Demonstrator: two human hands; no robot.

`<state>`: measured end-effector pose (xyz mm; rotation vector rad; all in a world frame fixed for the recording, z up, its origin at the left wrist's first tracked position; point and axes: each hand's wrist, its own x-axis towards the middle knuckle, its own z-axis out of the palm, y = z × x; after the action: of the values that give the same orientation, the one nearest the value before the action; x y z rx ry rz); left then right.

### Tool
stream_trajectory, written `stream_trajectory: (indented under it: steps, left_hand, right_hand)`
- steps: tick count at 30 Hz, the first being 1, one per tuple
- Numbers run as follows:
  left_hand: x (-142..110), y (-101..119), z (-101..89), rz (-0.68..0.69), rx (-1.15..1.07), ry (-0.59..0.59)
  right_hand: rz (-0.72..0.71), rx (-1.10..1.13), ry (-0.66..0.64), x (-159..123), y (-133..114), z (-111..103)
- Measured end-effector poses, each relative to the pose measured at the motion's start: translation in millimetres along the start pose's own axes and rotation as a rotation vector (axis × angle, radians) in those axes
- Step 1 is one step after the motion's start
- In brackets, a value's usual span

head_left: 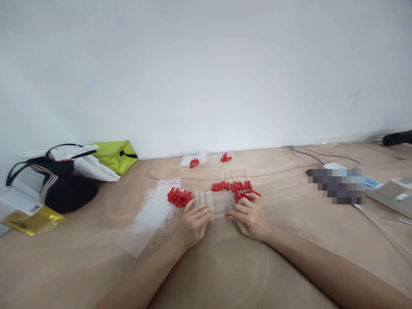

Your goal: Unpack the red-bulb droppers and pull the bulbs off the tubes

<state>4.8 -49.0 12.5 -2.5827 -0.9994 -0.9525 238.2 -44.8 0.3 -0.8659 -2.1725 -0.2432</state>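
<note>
Several clear droppers with red rubber bulbs (pixel 225 193) lie in loose rows on the wooden table (pixel 225 266). My left hand (pixel 193 223) rests at the near edge of the pile, fingers curled on some clear dropper stems beside a cluster of red bulbs (pixel 179 197). My right hand (pixel 249 219) sits opposite it, fingers pinched around a dropper with a red tip at the pile's right side. The two hands almost touch at their fingertips.
A stack of clear zip bags (pixel 151 214) lies left of the hands. Two filled small bags (pixel 206 159) sit near the wall. Black, white and green bags (pixel 74 171) stand at far left, a gold packet (pixel 32 219) nearby. Cables and devices (pixel 386 193) lie at right.
</note>
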Motion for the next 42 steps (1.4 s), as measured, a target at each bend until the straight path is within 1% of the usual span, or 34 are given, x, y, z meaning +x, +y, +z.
stream_trajectory:
  steps: [3, 5, 7, 9, 14, 16, 18, 20, 25, 28, 33, 36, 38, 39, 41, 42]
  left_hand:
    - [-6.7, -12.7, -1.4, -0.123, 0.008, 0.102]
    - [-8.2, -18.0, 0.1, -0.217, 0.009, 0.149]
    - [-6.7, -20.3, 3.0, -0.27, 0.024, 0.172]
    - [-3.8, -21.3, 5.9, -0.28, 0.044, 0.189]
    - [-0.2, -27.4, 10.2, -0.304, 0.081, 0.208]
    - [-0.1, -30.3, 11.8, -0.298, 0.094, 0.215]
    - [-0.2, -32.0, 13.6, -0.276, 0.097, 0.207]
    - [-0.4, -31.9, 14.7, -0.25, 0.096, 0.186]
    - [-1.7, -26.5, 13.1, -0.185, 0.059, 0.092]
    - [-2.3, -23.7, 11.4, -0.17, 0.02, 0.067]
    - [-2.4, -21.6, 9.5, -0.156, -0.014, 0.062]
    - [-0.6, -19.4, 6.3, -0.147, -0.011, 0.078]
    - [1.1, -18.0, 3.8, -0.152, -0.001, 0.098]
    - [2.0, -17.6, 2.7, -0.16, 0.009, 0.108]
    - [3.3, -17.5, 1.1, -0.18, 0.04, 0.123]
    - [3.7, -17.8, 0.5, -0.19, 0.06, 0.126]
  right_hand:
    - [0.161, 0.065, 0.055, -5.8, 16.5, -2.9]
    - [0.249, 0.186, 0.142, -6.7, 26.9, -2.5]
    - [0.312, 0.273, 0.219, -5.0, 34.5, -1.3]
    - [0.389, 0.286, 0.257, -2.1, 40.4, -1.3]
    - [0.642, 0.255, 0.295, -0.1, 57.6, -6.6]
    - [0.707, 0.226, 0.305, -1.9, 64.1, -7.9]
    - [0.733, 0.185, 0.275, -4.0, 68.1, -8.4]
    - [0.732, 0.136, 0.217, -5.7, 69.2, -8.8]
    - [0.714, 0.045, 0.119, -6.3, 65.8, -10.1]
    - [0.669, 0.027, 0.096, -4.6, 63.5, -9.7]
    - [0.553, -0.008, 0.084, -0.2, 58.5, -6.7]
    - [0.535, 0.004, 0.053, 2.7, 56.2, -6.5]
    - [0.6, 0.01, 0.042, 5.5, 57.9, -7.6]
    - [0.671, 0.002, 0.041, 7.3, 60.3, -8.4]
    - [0.876, -0.029, 0.024, 11.8, 67.9, -9.7]
    - [0.987, -0.046, -0.014, 14.4, 72.8, -9.9]
